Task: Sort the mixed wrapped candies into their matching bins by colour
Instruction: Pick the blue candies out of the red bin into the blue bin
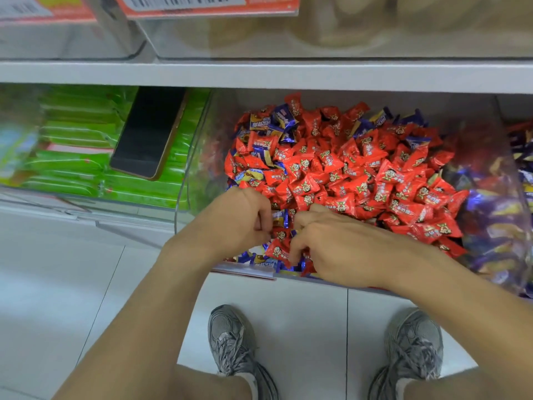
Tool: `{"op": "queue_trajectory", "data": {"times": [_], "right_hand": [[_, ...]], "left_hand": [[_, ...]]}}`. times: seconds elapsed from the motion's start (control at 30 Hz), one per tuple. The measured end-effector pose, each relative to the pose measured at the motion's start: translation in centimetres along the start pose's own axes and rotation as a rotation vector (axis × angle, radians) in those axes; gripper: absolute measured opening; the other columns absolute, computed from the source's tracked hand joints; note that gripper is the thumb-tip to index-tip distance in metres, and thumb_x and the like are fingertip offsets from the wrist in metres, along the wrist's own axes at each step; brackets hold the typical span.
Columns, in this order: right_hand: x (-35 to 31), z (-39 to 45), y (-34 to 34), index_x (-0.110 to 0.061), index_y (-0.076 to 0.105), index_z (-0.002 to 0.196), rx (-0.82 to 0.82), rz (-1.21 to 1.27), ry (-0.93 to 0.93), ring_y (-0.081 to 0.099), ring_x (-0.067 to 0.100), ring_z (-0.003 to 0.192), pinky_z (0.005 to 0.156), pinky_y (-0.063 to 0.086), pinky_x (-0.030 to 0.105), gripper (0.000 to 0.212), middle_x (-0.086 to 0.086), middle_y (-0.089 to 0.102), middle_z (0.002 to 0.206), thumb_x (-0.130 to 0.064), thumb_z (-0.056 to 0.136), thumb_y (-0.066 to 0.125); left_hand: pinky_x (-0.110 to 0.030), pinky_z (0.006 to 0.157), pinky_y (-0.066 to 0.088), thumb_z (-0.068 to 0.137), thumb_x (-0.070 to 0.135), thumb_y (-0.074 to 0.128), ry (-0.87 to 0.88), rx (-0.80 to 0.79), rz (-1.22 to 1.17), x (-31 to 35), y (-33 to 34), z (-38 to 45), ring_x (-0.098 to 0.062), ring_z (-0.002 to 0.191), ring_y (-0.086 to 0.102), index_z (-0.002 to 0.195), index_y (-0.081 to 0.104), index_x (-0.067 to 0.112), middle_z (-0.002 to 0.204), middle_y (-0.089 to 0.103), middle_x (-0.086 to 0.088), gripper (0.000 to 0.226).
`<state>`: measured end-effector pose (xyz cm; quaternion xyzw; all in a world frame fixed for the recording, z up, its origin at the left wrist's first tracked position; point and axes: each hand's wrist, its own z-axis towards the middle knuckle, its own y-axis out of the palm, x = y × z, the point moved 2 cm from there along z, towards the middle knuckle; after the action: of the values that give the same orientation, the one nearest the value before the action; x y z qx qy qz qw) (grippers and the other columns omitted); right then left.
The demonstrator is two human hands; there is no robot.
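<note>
Both hands dig at the bin's front edge: left hand curled around blue candies, right hand pinching among red candies. Blue strays lie between them, equally near both; more sit at the back-left corner.

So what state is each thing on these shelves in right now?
Middle bin: clear, heaped with red candies, blue candies mixed in.
Left hand: fingers curled into the candies at the bin's front.
Right hand: pinching among the wrappers.
Phone: screen dark, lying tilted on green packets.
Right-hand bin: holds blue wrappers.
</note>
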<state>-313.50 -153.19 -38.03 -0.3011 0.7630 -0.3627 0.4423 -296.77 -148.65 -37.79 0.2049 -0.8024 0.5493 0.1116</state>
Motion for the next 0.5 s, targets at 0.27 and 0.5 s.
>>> {"op": "queue_trajectory", "data": {"times": [0.27,0.5], "right_hand": [[0.1,1.4,0.5,-0.032,0.069,0.116,0.022,-0.071,0.03,0.027,0.011,0.093,0.078,0.03,0.027,0.039,-0.012,0.031,0.089,-0.052,0.083,0.07],[0.5,1.3,-0.2,-0.029,0.069,0.087,0.069,0.049,0.077,0.036,0.004,0.089,0.071,0.032,0.019,0.015,-0.016,0.037,0.087,-0.038,0.079,0.077]], "left_hand": [[-0.02,0.077,0.043,0.081,0.031,0.077,-0.046,-0.207,0.163,0.4,0.8,-0.6,-0.014,0.097,0.061,0.101,0.075,0.022,0.105,0.067,0.005,0.022],[-0.024,0.07,0.041,0.073,0.025,0.084,-0.047,-0.272,0.065,0.0,1.3,-0.4,-0.015,0.088,0.057,0.106,0.061,0.026,0.098,0.063,0.005,0.041]]}}
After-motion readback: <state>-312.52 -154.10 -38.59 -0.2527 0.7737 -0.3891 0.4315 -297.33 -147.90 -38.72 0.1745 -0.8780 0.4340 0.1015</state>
